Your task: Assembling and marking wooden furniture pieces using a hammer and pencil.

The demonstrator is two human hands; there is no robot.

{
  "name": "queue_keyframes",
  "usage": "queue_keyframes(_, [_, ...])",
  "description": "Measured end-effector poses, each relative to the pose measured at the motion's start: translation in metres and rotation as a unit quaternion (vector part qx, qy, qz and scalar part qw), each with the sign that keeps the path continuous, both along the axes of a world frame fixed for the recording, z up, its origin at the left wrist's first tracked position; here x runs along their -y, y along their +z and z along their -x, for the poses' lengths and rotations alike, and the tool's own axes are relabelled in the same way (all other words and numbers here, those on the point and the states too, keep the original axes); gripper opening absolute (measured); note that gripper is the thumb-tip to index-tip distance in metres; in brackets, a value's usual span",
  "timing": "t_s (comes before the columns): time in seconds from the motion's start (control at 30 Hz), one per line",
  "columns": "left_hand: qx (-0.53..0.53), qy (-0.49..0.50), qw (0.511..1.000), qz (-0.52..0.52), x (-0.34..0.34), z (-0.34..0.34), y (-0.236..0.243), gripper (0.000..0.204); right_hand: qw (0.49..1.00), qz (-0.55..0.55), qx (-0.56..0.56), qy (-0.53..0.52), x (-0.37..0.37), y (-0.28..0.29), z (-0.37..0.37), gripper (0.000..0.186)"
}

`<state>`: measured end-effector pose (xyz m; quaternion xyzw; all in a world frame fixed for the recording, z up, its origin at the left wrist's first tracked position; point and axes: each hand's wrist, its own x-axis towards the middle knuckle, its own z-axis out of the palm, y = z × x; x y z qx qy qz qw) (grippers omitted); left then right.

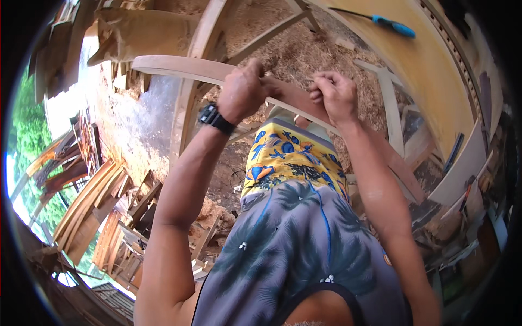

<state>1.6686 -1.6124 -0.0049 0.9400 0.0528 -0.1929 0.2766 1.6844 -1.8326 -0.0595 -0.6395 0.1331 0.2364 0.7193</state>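
Note:
A long, slightly curved wooden board runs across in front of me, from the upper left down to the lower right. My left hand, below a black wristwatch, is closed over the board's upper middle. Farther right along the same board, my right hand is curled above it with thumb and forefinger pinched together. Whatever those fingertips may hold is too small to make out. Part of the board passes behind my right forearm.
A blue-handled screwdriver lies on a yellowish panel at the right. Wooden frame legs stand beyond the board, over a floor of shavings. Curved wood strips are stacked at the left. A pale frame sits right.

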Motion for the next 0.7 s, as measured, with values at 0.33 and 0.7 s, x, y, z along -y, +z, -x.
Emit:
queue_keyframes(0.33, [-0.022,0.014,1.0,0.014,-0.035,0.014,0.003,0.029,0.998,0.05,0.045,-0.017,0.0,0.008,0.033,0.011])
queue_keyframes(0.7, [-0.056,0.084,0.995,0.007,-0.16,0.012,0.016,0.034,0.991,0.108,-0.024,-0.074,-0.006,0.011,0.044,0.011])
